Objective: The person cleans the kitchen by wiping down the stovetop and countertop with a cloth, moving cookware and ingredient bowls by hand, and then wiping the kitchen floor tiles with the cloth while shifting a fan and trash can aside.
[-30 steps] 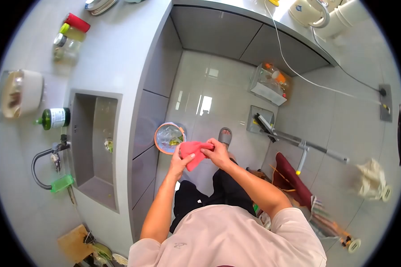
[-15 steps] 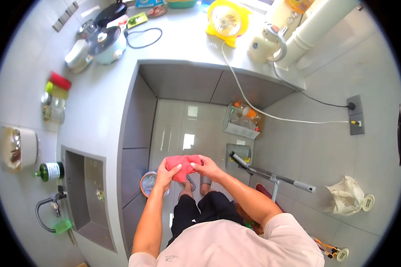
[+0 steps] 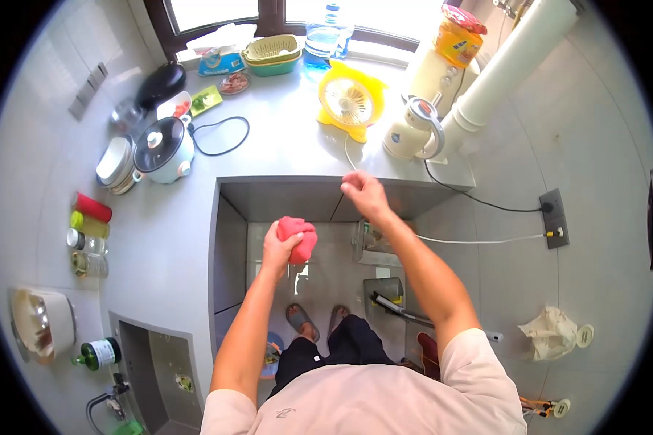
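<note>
A crumpled pink-red cloth (image 3: 297, 239) is bunched in my left hand (image 3: 277, 250), held over the floor in front of the counter. My right hand (image 3: 365, 194) is at the counter's front edge, by the white cord (image 3: 350, 154) of the yellow fan (image 3: 350, 100). Its fingers are bent together, and whether they hold the cord cannot be made out. The fan stands on the counter (image 3: 283, 148) beyond that hand, with a cream kettle (image 3: 412, 130) to its right.
A blue-white pot (image 3: 164, 151) with a loose black cable stands on the left counter. Stacked dishes (image 3: 116, 168), bottles (image 3: 88, 225) and a sink (image 3: 163, 370) line the left side. The white cord runs to a wall socket (image 3: 553, 217). A broom (image 3: 399, 308) stands at the right.
My right hand has let go of the cloth and moved forward and right to the counter edge. The cloth stays in my left hand. The view has tilted up toward the window.
</note>
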Demonstrator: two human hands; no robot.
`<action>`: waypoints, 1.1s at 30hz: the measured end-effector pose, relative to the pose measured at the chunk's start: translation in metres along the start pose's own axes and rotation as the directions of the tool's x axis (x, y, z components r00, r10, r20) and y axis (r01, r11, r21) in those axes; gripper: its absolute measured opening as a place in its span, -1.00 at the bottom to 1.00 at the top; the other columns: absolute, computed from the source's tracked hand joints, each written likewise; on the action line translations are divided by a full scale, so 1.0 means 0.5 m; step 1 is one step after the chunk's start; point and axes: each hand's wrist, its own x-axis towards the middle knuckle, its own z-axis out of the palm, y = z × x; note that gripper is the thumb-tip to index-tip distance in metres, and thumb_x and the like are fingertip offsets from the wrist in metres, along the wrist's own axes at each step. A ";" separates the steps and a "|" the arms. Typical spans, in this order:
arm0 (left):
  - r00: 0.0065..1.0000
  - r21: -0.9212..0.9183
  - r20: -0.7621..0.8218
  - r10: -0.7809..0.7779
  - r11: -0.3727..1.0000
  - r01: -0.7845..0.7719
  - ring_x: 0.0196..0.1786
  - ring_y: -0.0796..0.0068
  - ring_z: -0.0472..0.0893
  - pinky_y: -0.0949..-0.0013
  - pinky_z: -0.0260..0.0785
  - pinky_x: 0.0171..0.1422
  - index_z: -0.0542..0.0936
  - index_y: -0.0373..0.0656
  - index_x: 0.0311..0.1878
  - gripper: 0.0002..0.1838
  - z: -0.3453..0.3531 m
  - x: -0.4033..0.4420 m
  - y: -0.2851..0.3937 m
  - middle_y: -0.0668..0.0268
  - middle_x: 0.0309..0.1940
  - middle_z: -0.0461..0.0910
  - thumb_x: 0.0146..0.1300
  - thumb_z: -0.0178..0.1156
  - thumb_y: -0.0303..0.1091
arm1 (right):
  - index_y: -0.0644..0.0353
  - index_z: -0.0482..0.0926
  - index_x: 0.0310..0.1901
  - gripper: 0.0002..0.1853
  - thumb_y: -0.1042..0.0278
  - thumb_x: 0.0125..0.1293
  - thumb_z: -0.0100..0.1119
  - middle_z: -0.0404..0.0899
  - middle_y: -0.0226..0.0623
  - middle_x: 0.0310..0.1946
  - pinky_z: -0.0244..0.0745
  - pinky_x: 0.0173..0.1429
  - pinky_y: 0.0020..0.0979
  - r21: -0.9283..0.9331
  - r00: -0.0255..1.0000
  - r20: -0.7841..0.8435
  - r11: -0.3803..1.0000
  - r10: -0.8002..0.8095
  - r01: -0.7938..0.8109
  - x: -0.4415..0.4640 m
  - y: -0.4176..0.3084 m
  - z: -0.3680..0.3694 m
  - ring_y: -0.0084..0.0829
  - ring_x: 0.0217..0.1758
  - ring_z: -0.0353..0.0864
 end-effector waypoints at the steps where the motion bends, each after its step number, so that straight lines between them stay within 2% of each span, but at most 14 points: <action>1: 1.000 0.010 0.006 0.009 1.000 -0.009 0.16 0.38 0.73 0.25 0.63 0.31 0.59 -0.23 0.30 -0.47 0.010 0.031 0.019 0.22 0.16 0.73 0.28 0.50 -0.49 | 0.18 0.76 0.11 -0.70 0.27 0.43 0.46 0.86 -0.23 -0.09 0.70 0.20 -0.30 -0.038 0.999 -0.029 0.999 -0.038 0.037 0.047 -0.012 -0.015 -0.41 0.01 0.83; 3: 1.000 0.006 0.020 0.015 1.000 -0.015 0.16 0.38 0.73 0.26 0.64 0.29 0.60 -0.23 0.30 -0.48 0.029 0.076 0.043 0.22 0.15 0.73 0.28 0.50 -0.48 | 0.15 0.76 0.12 -0.70 0.27 0.42 0.44 0.86 -0.19 -0.09 0.70 0.21 -0.30 -0.099 0.995 -0.080 0.993 -0.066 0.058 0.132 -0.047 -0.046 -0.34 0.02 0.85; 5: 0.999 -0.019 0.030 0.013 1.000 -0.012 0.15 0.38 0.73 0.27 0.64 0.27 0.60 -0.22 0.29 -0.49 0.045 0.113 0.058 0.22 0.14 0.73 0.28 0.51 -0.47 | 0.13 0.76 0.14 -0.70 0.28 0.42 0.40 0.86 -0.14 -0.09 0.71 0.22 -0.23 -0.218 0.975 -0.150 0.968 -0.163 0.128 0.221 -0.073 -0.073 -0.18 0.01 0.86; 7: 1.000 0.033 0.009 -0.001 0.999 0.000 0.13 0.37 0.74 0.24 0.64 0.25 0.61 -0.24 0.28 -0.49 0.052 0.140 0.048 0.21 0.12 0.74 0.28 0.51 -0.46 | 0.10 0.76 0.17 -0.67 0.28 0.41 0.38 0.84 -0.09 -0.02 0.69 0.27 -0.16 -0.315 0.953 -0.177 0.931 -0.247 0.183 0.327 -0.086 -0.100 -0.03 0.07 0.82; 9: 1.000 0.077 -0.017 0.003 0.997 -0.001 0.13 0.37 0.74 0.23 0.64 0.25 0.62 -0.25 0.27 -0.50 0.054 0.159 0.022 0.20 0.11 0.75 0.28 0.50 -0.45 | 0.08 0.76 0.19 -0.65 0.28 0.40 0.38 0.80 -0.10 0.13 0.59 0.39 -0.11 -0.479 0.896 -0.197 0.837 -0.398 0.266 0.425 -0.092 -0.115 0.01 0.26 0.74; 11: 0.996 0.128 -0.052 -0.067 0.989 0.074 0.15 0.37 0.74 0.24 0.62 0.29 0.64 -0.25 0.26 -0.52 0.053 0.161 0.007 0.21 0.12 0.76 0.27 0.50 -0.45 | 0.05 0.73 0.26 -0.57 0.19 0.40 0.43 0.74 -0.15 0.25 0.48 0.47 -0.03 -0.691 0.845 -0.216 0.688 -0.489 0.222 0.498 -0.118 -0.128 -0.01 0.41 0.63; 14: 0.990 0.118 -0.098 -0.103 0.986 0.114 0.17 0.39 0.74 0.26 0.61 0.32 0.64 -0.24 0.27 -0.52 0.056 0.157 -0.017 0.23 0.14 0.76 0.30 0.49 -0.47 | 0.01 0.67 0.34 -0.48 0.02 0.44 0.45 0.73 -0.20 0.26 0.43 0.47 0.03 -0.861 0.729 -0.244 0.489 -0.639 0.141 0.585 -0.119 -0.123 -0.06 0.43 0.60; 16: 0.981 0.133 -0.154 -0.117 0.982 0.138 0.19 0.40 0.74 0.27 0.60 0.35 0.64 -0.25 0.29 -0.52 0.052 0.154 -0.042 0.24 0.16 0.75 0.33 0.49 -0.47 | 0.00 0.64 0.38 -0.43 -0.09 0.45 0.44 0.73 -0.20 0.23 0.44 0.43 0.05 -0.836 0.893 -0.197 0.545 -0.405 0.062 0.625 -0.136 -0.128 -0.10 0.39 0.63; 17: 0.979 0.106 -0.162 -0.127 0.984 0.145 0.19 0.40 0.74 0.27 0.60 0.35 0.64 -0.25 0.29 -0.53 0.050 0.149 -0.051 0.24 0.16 0.75 0.33 0.49 -0.48 | 0.00 0.63 0.39 -0.40 -0.14 0.46 0.43 0.73 -0.20 0.22 0.45 0.42 0.06 -0.827 0.948 -0.165 0.561 -0.272 0.017 0.635 -0.142 -0.131 -0.12 0.37 0.65; 18: 0.976 0.079 -0.169 -0.136 0.985 0.151 0.19 0.40 0.73 0.28 0.60 0.35 0.64 -0.24 0.29 -0.53 0.053 0.142 -0.057 0.24 0.16 0.75 0.33 0.49 -0.48 | -0.01 0.65 0.37 -0.42 -0.16 0.48 0.42 0.73 -0.20 0.21 0.47 0.39 0.03 -0.802 0.959 -0.173 0.597 -0.225 -0.005 0.642 -0.138 -0.132 -0.15 0.35 0.66; 25: 0.968 0.067 -0.197 -0.156 0.983 0.172 0.18 0.38 0.74 0.25 0.62 0.32 0.65 -0.24 0.29 -0.51 0.060 0.109 -0.090 0.23 0.14 0.77 0.29 0.50 -0.48 | -0.08 0.70 0.32 -0.49 -0.09 0.44 0.48 0.74 -0.19 0.19 0.56 0.35 -0.02 -0.776 0.968 -0.039 0.617 -0.247 0.127 0.569 -0.156 -0.138 -0.13 0.32 0.68; 29: 0.982 0.057 -0.146 -0.124 0.989 0.134 0.17 0.38 0.74 0.25 0.62 0.32 0.65 -0.24 0.28 -0.51 0.066 0.077 -0.077 0.23 0.13 0.77 0.30 0.50 -0.46 | -0.02 0.68 0.36 -0.43 0.01 0.38 0.54 0.78 -0.12 0.14 0.59 0.36 -0.02 -0.753 0.968 0.030 0.631 -0.250 0.187 0.434 -0.180 -0.124 -0.05 0.28 0.69; 33: 0.986 0.046 -0.096 -0.134 0.989 0.139 0.17 0.39 0.72 0.26 0.59 0.34 0.64 -0.23 0.29 -0.53 0.046 0.014 -0.074 0.25 0.15 0.75 0.33 0.47 -0.50 | -0.01 0.67 0.36 -0.38 0.00 0.31 0.57 0.77 -0.07 0.14 0.60 0.35 0.00 -0.687 0.966 0.052 0.693 -0.255 0.220 0.274 -0.170 -0.115 -0.01 0.27 0.69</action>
